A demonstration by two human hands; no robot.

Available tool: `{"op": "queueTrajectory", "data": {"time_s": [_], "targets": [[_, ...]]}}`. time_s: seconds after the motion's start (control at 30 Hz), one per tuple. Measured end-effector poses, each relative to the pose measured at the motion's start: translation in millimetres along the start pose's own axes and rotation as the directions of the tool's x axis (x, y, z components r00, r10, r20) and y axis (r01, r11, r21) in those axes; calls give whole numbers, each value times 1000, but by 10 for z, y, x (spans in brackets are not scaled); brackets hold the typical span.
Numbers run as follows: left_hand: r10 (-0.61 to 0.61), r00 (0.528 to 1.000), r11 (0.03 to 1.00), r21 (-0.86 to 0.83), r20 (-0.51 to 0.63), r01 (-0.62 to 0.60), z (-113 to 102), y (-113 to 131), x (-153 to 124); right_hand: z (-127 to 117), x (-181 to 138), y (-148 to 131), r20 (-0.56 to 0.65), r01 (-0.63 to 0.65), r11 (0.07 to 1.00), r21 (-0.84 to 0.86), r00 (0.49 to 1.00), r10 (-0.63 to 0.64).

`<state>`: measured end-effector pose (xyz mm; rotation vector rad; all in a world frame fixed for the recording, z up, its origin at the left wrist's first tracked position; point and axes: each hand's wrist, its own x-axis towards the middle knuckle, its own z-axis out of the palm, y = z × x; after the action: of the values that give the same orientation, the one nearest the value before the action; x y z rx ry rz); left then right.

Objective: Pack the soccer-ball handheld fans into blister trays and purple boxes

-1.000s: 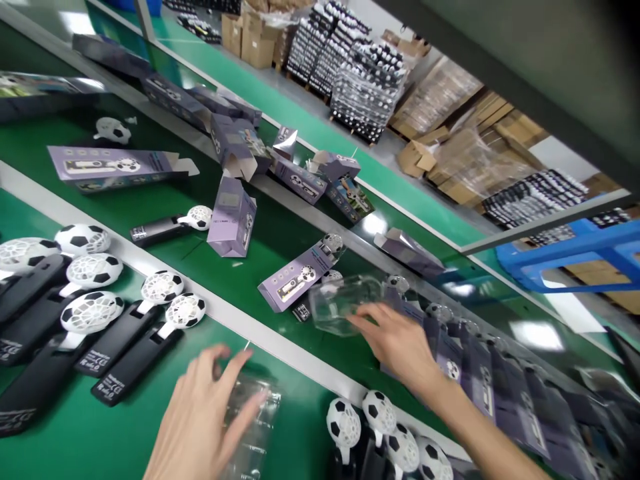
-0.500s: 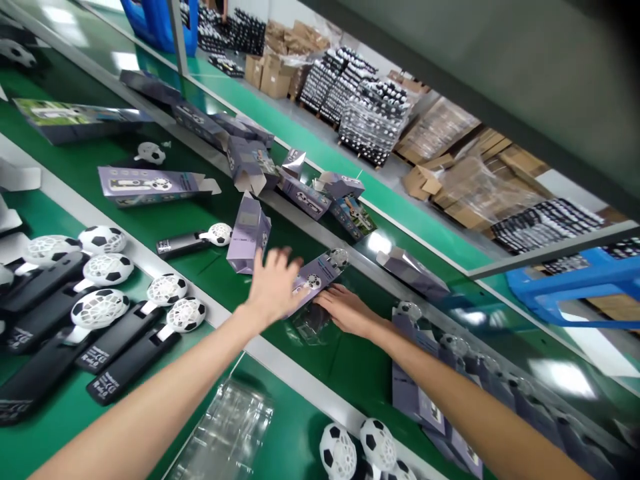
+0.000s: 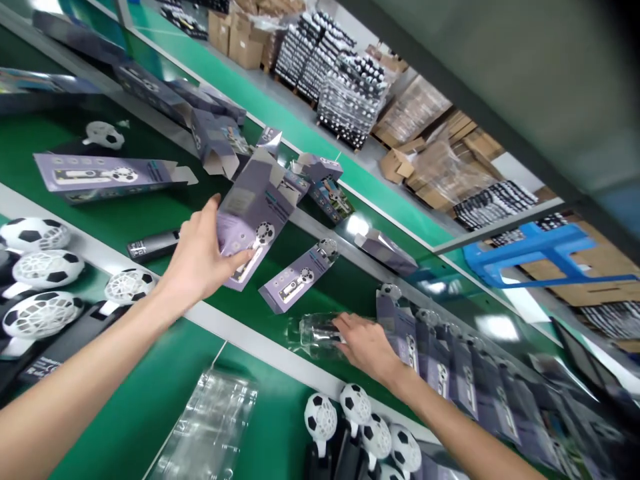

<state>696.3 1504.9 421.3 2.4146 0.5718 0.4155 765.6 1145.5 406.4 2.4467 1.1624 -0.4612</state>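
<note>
Green conveyor belt (image 3: 150, 220) with a grey divider rail, pallets of stock and cardboard cartons beyond it. Left hand (image 3: 197, 257) grips a purple printed cardboard fan box (image 3: 255, 217) lifted off the belt, thumb on its front face, open flap pointing away; a flat purple box (image 3: 297, 280) lies just right of it, a black-handled football-pattern mini fan (image 3: 150, 245) just left of the wrist. Right hand (image 3: 367, 343) rests palm-down, fingers spread, on a clear plastic blister tray (image 3: 315, 331) lying on the belt, with a row of purple boxes (image 3: 450, 373) right of it and football fans (image 3: 350, 420) near the forearm.
</note>
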Motion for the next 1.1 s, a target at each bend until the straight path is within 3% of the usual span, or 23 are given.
{"op": "queueTrajectory", "data": {"time_s": [0.13,0.3,0.5,0.67,0.77,0.87,0.97,1.1], "targets": [[-42,998,987,-151,49,49,-163,69,-488,-4,-175,-76,26,7,1000,0,1000,-7],[-106,989,980,-159,100,121,-240,30,-863,-30,-368,-86,129,-23,1000,13,991,22],[-223,963,945,-207,153,252,-246,5,-1001,-7,-517,-36,142,-35,997,70,990,25],[-228,958,946,-194,175,260,-244,66,-1005,-51,-511,162,237,-15,956,294,970,-57],[-220,959,952,-173,177,251,-257,78,-1004,-79,-427,404,166,-100,949,299,985,52],[-211,962,956,-169,175,241,-268,80,-1035,-46,-307,614,86,-162,972,169,985,150],[-232,955,950,-170,184,263,-265,82,-1092,65,-199,673,-15,-144,988,47,989,145],[-287,934,933,-160,213,323,-203,73,-1165,277,33,695,-114,-79,996,49,990,84]]}}
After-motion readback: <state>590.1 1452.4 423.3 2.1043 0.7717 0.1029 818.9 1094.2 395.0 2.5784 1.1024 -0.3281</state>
